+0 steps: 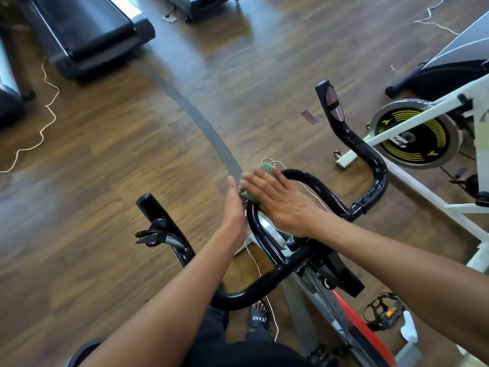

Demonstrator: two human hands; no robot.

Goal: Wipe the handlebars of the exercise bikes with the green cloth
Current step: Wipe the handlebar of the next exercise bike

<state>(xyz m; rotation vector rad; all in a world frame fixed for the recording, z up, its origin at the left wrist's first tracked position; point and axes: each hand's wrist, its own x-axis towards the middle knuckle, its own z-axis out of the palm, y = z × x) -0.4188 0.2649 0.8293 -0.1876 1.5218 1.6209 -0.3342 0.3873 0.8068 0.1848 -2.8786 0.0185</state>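
1 head view, wide-angle, facing steeply down, close above handlebars (304, 175), floor (132, 154) beyond.

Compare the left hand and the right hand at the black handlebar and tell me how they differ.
The right hand lies flat, palm down, over the green cloth; the left hand stands on edge beside it. The right hand rests on the handlebar loop; the left hand is at the loop's left side. Both have straight fingers pointing away from the person.
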